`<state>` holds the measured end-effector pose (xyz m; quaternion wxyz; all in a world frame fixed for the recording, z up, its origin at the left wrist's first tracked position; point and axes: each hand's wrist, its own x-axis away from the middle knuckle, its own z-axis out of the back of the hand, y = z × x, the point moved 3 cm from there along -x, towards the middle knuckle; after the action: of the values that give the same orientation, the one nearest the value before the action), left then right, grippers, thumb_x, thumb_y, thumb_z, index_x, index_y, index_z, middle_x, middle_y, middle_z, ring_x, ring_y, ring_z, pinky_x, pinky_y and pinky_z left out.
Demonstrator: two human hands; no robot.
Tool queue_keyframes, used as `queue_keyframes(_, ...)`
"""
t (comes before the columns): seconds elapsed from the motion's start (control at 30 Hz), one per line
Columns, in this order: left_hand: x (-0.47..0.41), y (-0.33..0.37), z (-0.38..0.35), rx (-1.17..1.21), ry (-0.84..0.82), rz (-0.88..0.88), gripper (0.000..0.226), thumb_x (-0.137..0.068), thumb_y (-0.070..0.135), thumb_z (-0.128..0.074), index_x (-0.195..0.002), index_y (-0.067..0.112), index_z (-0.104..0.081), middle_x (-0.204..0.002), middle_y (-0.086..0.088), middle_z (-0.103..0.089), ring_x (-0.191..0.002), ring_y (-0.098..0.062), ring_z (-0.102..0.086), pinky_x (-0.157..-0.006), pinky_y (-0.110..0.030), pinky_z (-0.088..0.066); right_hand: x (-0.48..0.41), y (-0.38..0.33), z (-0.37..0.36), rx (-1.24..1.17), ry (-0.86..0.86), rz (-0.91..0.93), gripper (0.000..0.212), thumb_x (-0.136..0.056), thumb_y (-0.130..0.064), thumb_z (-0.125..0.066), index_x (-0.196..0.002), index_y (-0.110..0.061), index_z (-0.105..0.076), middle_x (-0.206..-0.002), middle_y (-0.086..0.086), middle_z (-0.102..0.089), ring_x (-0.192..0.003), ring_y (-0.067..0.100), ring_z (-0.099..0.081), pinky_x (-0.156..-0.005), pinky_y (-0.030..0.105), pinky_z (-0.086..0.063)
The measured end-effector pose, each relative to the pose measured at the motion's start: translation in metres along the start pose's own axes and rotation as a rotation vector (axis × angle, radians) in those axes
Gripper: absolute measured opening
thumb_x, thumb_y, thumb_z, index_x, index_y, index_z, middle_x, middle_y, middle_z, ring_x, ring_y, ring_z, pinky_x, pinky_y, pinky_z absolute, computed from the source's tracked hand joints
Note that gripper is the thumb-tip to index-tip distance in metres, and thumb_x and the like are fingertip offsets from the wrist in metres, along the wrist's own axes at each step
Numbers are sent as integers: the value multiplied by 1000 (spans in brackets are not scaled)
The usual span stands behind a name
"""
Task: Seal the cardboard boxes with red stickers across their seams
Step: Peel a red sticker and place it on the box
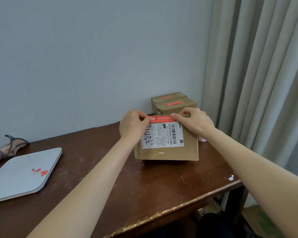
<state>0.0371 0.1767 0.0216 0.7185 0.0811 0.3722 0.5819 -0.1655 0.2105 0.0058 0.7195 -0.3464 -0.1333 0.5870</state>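
Wide brown table (120, 182) in the corner by the wall and curtain (258, 74), and right in the middle of the action sits the near cardboard box (189, 146), shipping label (162, 135) facing up, tilted towards the camera. Behind it, against the wall, a stack of boxes (175, 103) already wears red strips on top, so those look finished and this one looks like the box in hand. The step, by my reading, is laying the seal: a red sticker (161, 118) runs along the box's far top edge, and both hands are on it. The left hand (132, 126) pinches the sticker's left end between thumb and fingers; the right hand (194, 122) presses its thumb on the right end while the fingers curl over the box's far corner. Whether the strip is fully stuck down, I can't tell. Next move likely calls for a firm smoothing press along its length, so it bridges the seam without wrinkles. Off to the left, a grey board (22, 176) carries small red scraps (40, 171), well apart from the hands.
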Motion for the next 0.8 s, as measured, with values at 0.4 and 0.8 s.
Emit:
queue_keyframes(0.4, -1, 1, 5, 4, -71, 2, 18, -89, 31, -58, -74, 25, -66, -76, 10, -65, -73, -11, -58, -54, -22, -38, -3, 3, -1, 3, 7, 31, 44, -77, -75, -49, -89, -35, -62, -95, -10, -65, -93, 17, -61, -83, 43, -52)
queue_keyframes(0.8, 0, 2, 9, 22, -102, -7, 18, -89, 31, -60, -74, 24, -69, -76, 9, -66, -67, -8, -56, -50, -21, -35, -3, 5, -1, 28, 20, 22, 43, -84, -73, -39, -90, -35, -61, -94, -9, -66, -92, 20, -61, -86, 44, -50)
